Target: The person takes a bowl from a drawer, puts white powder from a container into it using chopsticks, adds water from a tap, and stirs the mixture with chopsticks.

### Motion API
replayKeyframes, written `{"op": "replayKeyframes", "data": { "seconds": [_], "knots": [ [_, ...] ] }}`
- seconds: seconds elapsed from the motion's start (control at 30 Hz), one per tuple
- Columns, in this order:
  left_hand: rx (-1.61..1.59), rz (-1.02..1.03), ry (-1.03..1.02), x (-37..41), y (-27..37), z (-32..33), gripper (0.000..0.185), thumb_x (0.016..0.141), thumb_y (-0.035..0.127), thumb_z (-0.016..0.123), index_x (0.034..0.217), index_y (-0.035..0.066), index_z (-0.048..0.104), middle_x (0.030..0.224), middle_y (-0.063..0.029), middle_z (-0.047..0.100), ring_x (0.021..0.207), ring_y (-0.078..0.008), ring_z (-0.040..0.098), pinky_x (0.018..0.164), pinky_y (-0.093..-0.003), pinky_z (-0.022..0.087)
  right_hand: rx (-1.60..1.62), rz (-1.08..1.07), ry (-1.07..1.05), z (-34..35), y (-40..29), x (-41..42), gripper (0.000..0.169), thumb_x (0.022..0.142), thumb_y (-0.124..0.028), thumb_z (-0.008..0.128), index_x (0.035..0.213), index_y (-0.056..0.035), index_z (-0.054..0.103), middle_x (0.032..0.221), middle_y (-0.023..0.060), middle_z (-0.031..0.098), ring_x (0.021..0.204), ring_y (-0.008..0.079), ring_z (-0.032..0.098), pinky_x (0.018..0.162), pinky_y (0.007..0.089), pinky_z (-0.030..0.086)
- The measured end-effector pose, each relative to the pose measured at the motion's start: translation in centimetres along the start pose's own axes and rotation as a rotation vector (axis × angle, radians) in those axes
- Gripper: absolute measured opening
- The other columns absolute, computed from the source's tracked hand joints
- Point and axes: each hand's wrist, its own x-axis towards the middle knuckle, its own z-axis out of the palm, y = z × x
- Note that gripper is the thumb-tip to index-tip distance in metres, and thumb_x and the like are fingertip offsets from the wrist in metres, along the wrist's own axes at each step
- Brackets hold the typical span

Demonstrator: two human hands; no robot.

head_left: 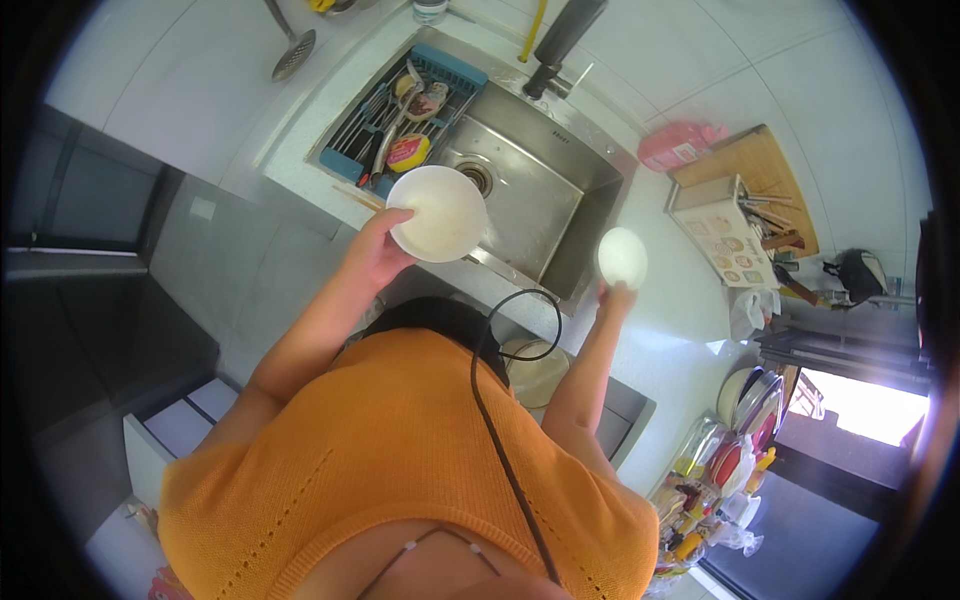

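Note:
A white bowl is gripped at its rim by my left hand, thumb over the inside edge. The bowl is held over the front edge of a stainless steel sink, its inside facing up. My right hand grips a second white dish, a small bowl or plate seen as a pale oval. It is above the worktop just right of the sink; whether it touches the surface cannot be made out.
A blue-ended drying rack with a yellow sponge and utensils spans the sink's left side. Behind stands a black faucet. On the right are a pink bottle, a utensil holder and a wooden cutting board. A black cable hangs before me.

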Motion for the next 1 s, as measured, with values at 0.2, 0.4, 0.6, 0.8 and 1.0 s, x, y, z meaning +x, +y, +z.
{"op": "replayKeyframes", "data": {
  "seconds": [0.2,0.4,0.6,0.8,1.0],
  "knots": [
    [0.026,-0.009,0.000,0.9,0.4,-0.6,0.055,0.074,0.010,0.063,0.122,0.000,0.040,0.119,-0.0155,0.050,0.111,-0.0307,0.050,0.093,-0.0474,0.042,-0.136,-0.076,-0.340,4.2,-7.3,-7.2,0.045,0.077,-0.005,0.041,0.122,-0.0024,0.040,0.080,0.0120,0.060,0.048,0.0144,0.056,0.038,0.0219,0.045],
    [0.041,-0.022,-0.025,1.3,0.7,-0.9,0.054,0.073,0.011,0.063,0.122,0.001,0.041,0.117,-0.0142,0.051,0.108,-0.0301,0.052,0.091,-0.0467,0.044,-0.212,-0.045,-0.591,9.1,-11.8,-12.7,0.040,0.080,-0.006,0.042,0.120,-0.0017,0.041,0.077,0.0119,0.060,0.046,0.0146,0.055,0.038,0.0219,0.045],
    [0.021,-0.013,-0.096,0.4,1.5,-0.1,0.052,0.076,0.013,0.061,0.122,0.001,0.042,0.117,-0.0135,0.053,0.106,-0.0289,0.054,0.091,-0.0442,0.044,-0.309,-0.100,-0.756,12.9,-13.6,-16.5,0.040,0.080,-0.007,0.043,0.119,-0.0004,0.041,0.078,0.0126,0.060,0.044,0.0148,0.055,0.037,0.0216,0.043],
    [0.008,0.004,-0.136,0.6,1.6,-0.6,0.046,0.074,0.014,0.061,0.117,0.007,0.047,0.111,-0.0086,0.055,0.103,-0.0240,0.055,0.085,-0.0423,0.047,-0.372,-0.173,-0.811,15.0,-13.9,-18.8,0.043,0.078,-0.005,0.042,0.121,-0.0003,0.041,0.079,0.0142,0.061,0.044,0.0154,0.056,0.037,0.0225,0.044],
    [-0.018,0.004,-0.146,0.3,1.8,-1.0,0.052,0.076,0.012,0.059,0.124,0.001,0.041,0.119,-0.0139,0.051,0.109,-0.0286,0.052,0.093,-0.0448,0.043,-0.410,-0.243,-0.830,15.8,-13.7,-19.9,0.041,0.080,-0.006,0.042,0.120,0.0012,0.041,0.079,0.0145,0.060,0.042,0.0153,0.054,0.035,0.0220,0.042]
  ]
}}
